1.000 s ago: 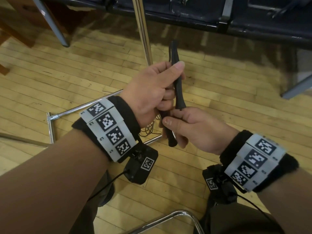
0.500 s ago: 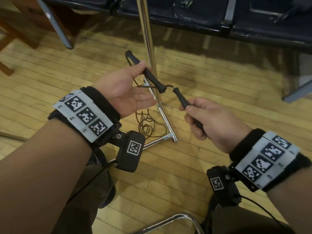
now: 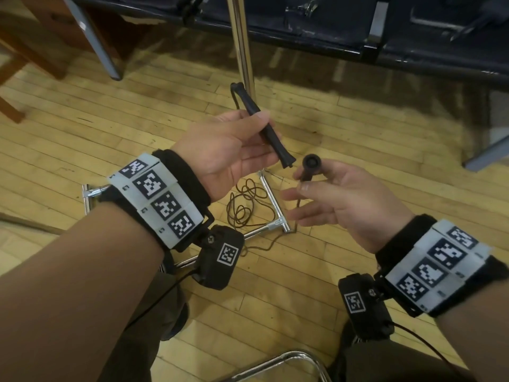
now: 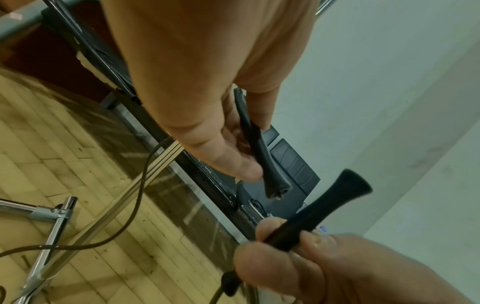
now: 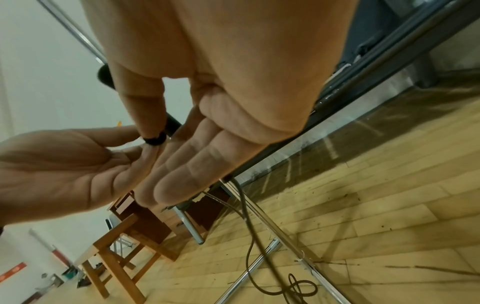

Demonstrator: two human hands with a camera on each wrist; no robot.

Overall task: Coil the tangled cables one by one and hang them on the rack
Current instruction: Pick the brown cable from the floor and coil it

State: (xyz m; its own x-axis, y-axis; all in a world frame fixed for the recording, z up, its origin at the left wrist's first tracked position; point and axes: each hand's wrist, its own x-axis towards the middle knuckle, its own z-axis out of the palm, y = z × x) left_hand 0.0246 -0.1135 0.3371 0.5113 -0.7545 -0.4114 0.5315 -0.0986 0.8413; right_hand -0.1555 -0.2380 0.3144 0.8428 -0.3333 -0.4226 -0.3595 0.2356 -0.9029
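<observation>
A thin brown cable with a black handle at each end lies partly tangled point(image 3: 248, 205) on the wooden floor by the chrome rack's base point(image 3: 271, 199). My left hand point(image 3: 248, 133) is palm up, thumb and fingers curled round one black handle point(image 3: 264, 128), also seen in the left wrist view point(image 4: 259, 148). My right hand point(image 3: 305, 186) pinches the other handle point(image 3: 309, 166) between thumb and forefinger, its other fingers straight. That handle's flared end point(image 4: 348, 183) points up. The two handles are close but apart. The cable point(image 5: 249, 236) hangs from the right hand to the floor.
The rack's upright chrome pole point(image 3: 242, 42) rises just behind the hands. A dark bench point(image 3: 344, 31) runs along the back. Wooden furniture point(image 3: 24, 51) stands at the back left. A chrome chair tube point(image 3: 289, 359) curves near my legs.
The two handles, gripped together upright a second ago, are now separated. My right hand has turned palm up and loosened from a fist to a pinch.
</observation>
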